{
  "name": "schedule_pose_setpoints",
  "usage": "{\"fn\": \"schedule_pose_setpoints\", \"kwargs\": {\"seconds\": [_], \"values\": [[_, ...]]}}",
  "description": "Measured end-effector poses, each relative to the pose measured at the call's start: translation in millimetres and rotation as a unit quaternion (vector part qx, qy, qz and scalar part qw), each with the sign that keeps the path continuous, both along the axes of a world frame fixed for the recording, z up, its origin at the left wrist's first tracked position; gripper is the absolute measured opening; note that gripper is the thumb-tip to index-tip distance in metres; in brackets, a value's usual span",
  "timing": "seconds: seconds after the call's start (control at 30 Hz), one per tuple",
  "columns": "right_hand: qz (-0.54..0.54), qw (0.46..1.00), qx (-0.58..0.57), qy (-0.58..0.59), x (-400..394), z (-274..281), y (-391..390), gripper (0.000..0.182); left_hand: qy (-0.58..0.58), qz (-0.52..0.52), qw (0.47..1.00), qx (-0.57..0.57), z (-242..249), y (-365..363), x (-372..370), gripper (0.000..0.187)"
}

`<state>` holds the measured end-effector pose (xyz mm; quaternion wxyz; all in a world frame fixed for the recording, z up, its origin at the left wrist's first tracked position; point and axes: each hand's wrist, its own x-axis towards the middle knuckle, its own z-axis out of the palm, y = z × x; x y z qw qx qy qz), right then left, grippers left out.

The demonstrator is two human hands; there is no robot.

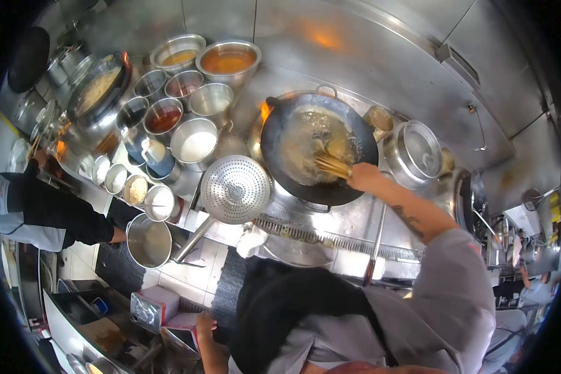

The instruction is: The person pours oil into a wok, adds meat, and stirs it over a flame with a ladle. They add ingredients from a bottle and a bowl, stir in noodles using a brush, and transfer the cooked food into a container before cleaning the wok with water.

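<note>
My right hand is closed around a bamboo wok brush. The brush's bristle end dips into cloudy, bubbling liquid in a large black wok on the burner. Flame shows at the wok's left edge. My left hand hangs low beside my apron, fingers curled in, near a red-edged box; whatever it may hold is hidden. Left of the wok, a large perforated strainer lies at the counter edge, its handle reaching over a steel pot.
Several steel containers of sauces and powders, including a white-filled one, crowd the counter's left. Two big bowls, one with orange liquid, stand behind. Nested steel pots sit right of the wok. A co-worker stands far left by another wok.
</note>
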<state>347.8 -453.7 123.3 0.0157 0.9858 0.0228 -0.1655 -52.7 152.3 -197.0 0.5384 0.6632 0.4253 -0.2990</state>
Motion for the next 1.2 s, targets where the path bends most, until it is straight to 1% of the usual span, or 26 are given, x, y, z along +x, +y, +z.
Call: {"fn": "schedule_pose_setpoints", "kwargs": {"seconds": [0.07,0.17,0.2,0.23,0.27,0.3,0.33,0.4,0.43,0.5,0.53,0.57,0.63,0.67,0.7,0.73,0.77,0.83,0.9,0.97,1.0,1.03,1.07,1.1,1.13,1.2], "values": [[-0.007,0.996,-0.081,-0.027,10.4,2.3,-31.4,0.032,0.002,0.008,1.000,0.000,2.6,-0.7,-2.1,0.015],[-0.015,0.999,-0.035,-0.017,87.2,-44.9,-59.9,0.033,0.023,0.021,0.999,0.017,14.5,-7.7,-9.5,0.015],[-0.014,0.999,-0.038,-0.016,81.5,-48.9,-54.7,0.033,0.039,0.029,0.998,0.032,17.7,-15.1,-12.9,0.015],[-0.026,0.998,-0.015,-0.051,71.4,-56.8,-37.4,0.033,0.038,0.030,0.998,0.031,20.2,-18.2,-15.1,0.015],[-0.041,0.996,0.011,-0.085,56.2,-70.0,-25.9,0.034,0.018,0.006,0.999,0.043,24.8,-14.3,-17.4,0.015],[-0.025,0.996,0.016,-0.086,38.1,-72.6,-28.5,0.035,-0.007,-0.016,0.998,0.054,26.8,-11.8,-14.0,0.015],[-0.025,0.996,0.019,-0.088,28.4,-63.4,-32.1,0.035,-0.030,-0.040,0.997,0.064,29.2,-10.3,-11.2,0.016],[-0.028,0.998,-0.023,-0.046,10.2,-34.0,-40.7,0.038,-0.072,-0.086,0.990,0.084,34.6,-10.3,-12.6,0.017],[-0.042,0.995,-0.036,-0.078,26.5,-44.4,-54.6,0.040,-0.093,-0.107,0.985,0.094,38.0,-13.1,-15.1,0.017],[-0.037,0.993,-0.003,-0.113,81.5,-60.1,-55.7,0.041,-0.132,-0.150,0.973,0.114,44.8,-17.1,-24.1,0.018],[-0.080,0.985,0.121,-0.094,92.1,-49.0,-34.4,0.040,-0.150,-0.174,0.965,0.123,46.8,-17.6,-30.8,0.019],[-0.124,0.960,0.241,-0.075,96.9,-37.5,-2.8,0.038,-0.169,-0.200,0.956,0.130,47.9,-18.9,-35.4,0.019],[-0.130,0.963,0.219,-0.087,93.0,-64.3,37.7,0.035,-0.208,-0.252,0.934,0.141,51.3,-22.5,-41.6,0.021],[-0.118,0.966,0.219,-0.064,78.4,-64.5,54.6,0.033,-0.229,-0.279,0.921,0.145,50.4,-22.9,-42.5,0.021],[-0.109,0.969,0.219,-0.040,54.1,-58.8,66.0,0.032,-0.248,-0.307,0.907,0.148,49.9,-21.7,-44.7,0.022],[-0.071,0.978,0.193,-0.023,25.9,-45.4,69.1,0.032,-0.266,-0.335,0.891,0.149,48.9,-20.6,-48.9,0.022],[-0.032,0.986,0.167,-0.006,-0.2,-29.8,72.7,0.032,-0.265,-0.342,0.890,0.143,46.9,-19.3,-49.3,0.022],[-0.023,0.987,0.155,0.046,-44.7,-12.4,47.6,0.032,-0.249,-0.332,0.901,0.126,42.3,-26.7,-16.7,0.022],[-0.029,0.994,0.080,0.069,-64.8,4.3,7.3,0.035,-0.236,-0.316,0.912,0.111,42.8,-30.1,-2.5,0.021],[-0.042,0.997,-0.017,0.063,-48.4,3.6,-37.4,0.038,-0.221,-0.300,0.923,0.096,42.7,-31.0,5.8,0.020],[-0.044,0.997,-0.021,0.062,-35.9,1.2,-46.4,0.038,-0.215,-0.292,0.928,0.088,41.4,-30.6,-3.2,0.019],[-0.028,0.999,-0.020,0.015,-25.7,5.0,-48.6,0.038,-0.208,-0.283,0.933,0.080,53.0,-24.8,-28.9,0.019],[-0.011,0.999,-0.018,-0.032,-21.5,6.9,-49.5,0.038,-0.200,-0.274,0.938,0.074,35.0,-26.1,-3.6,0.019],[-0.044,0.999,-0.027,-0.019,-27.0,-1.1,-41.7,0.036,-0.193,-0.265,0.942,0.070,34.3,-24.2,-6.8,0.018],[-0.044,0.998,-0.026,-0.023,-32.5,2.2,-39.2,0.036,-0.188,-0.256,0.946,0.068,34.8,-22.5,-3.3,0.018],[-0.019,0.996,-0.073,0.040,-42.8,11.7,-42.0,0.036,-0.175,-0.237,0.954,0.059,30.6,-20.4,9.0,0.017]]}}
